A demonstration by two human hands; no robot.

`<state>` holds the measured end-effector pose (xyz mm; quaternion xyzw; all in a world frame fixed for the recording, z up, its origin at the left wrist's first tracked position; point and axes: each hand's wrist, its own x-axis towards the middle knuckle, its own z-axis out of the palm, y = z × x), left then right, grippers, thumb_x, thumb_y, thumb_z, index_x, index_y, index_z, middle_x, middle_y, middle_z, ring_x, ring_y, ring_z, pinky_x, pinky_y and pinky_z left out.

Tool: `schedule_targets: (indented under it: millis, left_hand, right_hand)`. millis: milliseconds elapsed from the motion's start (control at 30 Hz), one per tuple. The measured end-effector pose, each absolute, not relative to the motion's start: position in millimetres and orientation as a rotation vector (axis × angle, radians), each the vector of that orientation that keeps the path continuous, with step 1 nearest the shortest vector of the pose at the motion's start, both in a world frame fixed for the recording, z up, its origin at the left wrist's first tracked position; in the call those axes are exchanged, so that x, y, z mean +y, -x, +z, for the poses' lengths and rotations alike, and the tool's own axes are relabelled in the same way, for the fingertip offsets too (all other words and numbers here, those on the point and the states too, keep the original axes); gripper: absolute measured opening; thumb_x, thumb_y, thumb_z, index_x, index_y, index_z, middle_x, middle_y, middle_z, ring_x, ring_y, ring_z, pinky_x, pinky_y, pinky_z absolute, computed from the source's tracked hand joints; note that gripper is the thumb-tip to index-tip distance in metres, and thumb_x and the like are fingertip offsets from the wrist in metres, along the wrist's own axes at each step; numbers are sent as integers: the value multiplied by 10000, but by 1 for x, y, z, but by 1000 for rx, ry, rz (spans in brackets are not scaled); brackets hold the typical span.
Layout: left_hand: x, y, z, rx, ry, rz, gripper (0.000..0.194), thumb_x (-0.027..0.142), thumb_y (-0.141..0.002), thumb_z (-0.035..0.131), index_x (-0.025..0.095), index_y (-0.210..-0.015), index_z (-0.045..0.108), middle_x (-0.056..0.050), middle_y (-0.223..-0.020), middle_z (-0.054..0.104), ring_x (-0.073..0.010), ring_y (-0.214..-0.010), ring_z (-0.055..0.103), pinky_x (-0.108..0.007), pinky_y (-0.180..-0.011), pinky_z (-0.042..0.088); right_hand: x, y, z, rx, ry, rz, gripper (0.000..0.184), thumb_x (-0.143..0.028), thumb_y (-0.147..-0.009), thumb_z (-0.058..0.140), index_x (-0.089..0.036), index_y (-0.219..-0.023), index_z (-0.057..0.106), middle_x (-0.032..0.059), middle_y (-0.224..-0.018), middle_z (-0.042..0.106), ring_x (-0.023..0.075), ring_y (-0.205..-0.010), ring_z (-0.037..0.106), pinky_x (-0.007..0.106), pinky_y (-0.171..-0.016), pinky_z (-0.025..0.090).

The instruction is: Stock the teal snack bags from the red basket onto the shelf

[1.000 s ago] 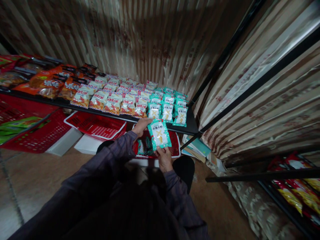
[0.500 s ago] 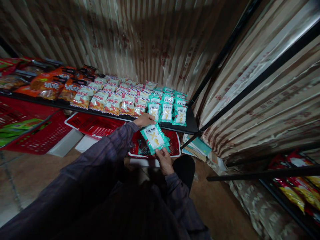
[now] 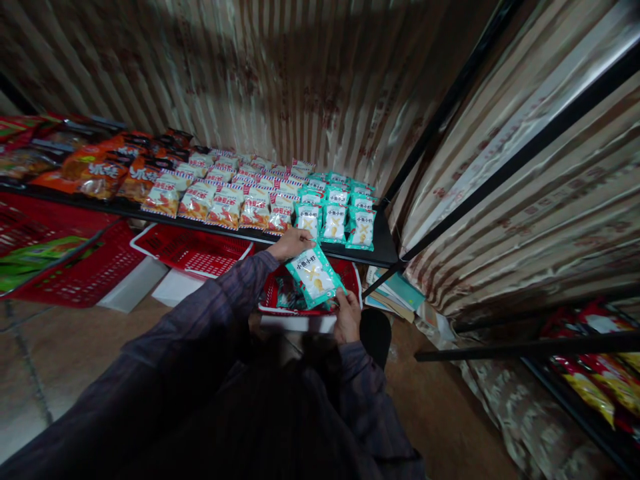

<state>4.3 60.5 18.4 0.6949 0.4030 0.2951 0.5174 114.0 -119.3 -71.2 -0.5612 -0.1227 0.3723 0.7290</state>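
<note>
A teal and white snack bag (image 3: pixel 315 275) is held between my two hands, its printed front facing up, above a red basket (image 3: pixel 356 283). My left hand (image 3: pixel 291 245) pinches its upper left edge, close to the shelf front. Lower down, my right hand (image 3: pixel 347 315) grips the bottom right corner with thumb and fingers. More teal bags (image 3: pixel 286 293) lie in the basket, partly hidden beneath the held one. Just beyond, several matching teal bags (image 3: pixel 334 223) stand in rows on the black shelf (image 3: pixel 383 243).
Left of the teal rows are white and orange snack bags (image 3: pixel 225 205), then orange bags (image 3: pixel 103 179). Red baskets (image 3: pixel 200 250) sit under the shelf. Black metal bars (image 3: pixel 467 193) slant at the right. Another shelf at the lower right carries red and yellow bags (image 3: pixel 585 383).
The held bag has turned and shifted slightly right. My right hand has moved a little right and up along with its lower corner; my left hand stays almost in place.
</note>
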Motion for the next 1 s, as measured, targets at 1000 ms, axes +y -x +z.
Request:
schedule_targets:
  millis: [1000]
  left_hand:
    - [22, 14, -2, 650, -868, 842, 168, 108, -599, 745, 128, -757, 689, -29, -732, 702, -145, -757, 674, -298, -844, 525]
  right_hand:
    - [-164, -115, -42, -1397, 1296, -123, 222, -116, -887, 534, -240, -983, 691, 71, -1031, 699, 220, -1109, 652, 433, -947, 546]
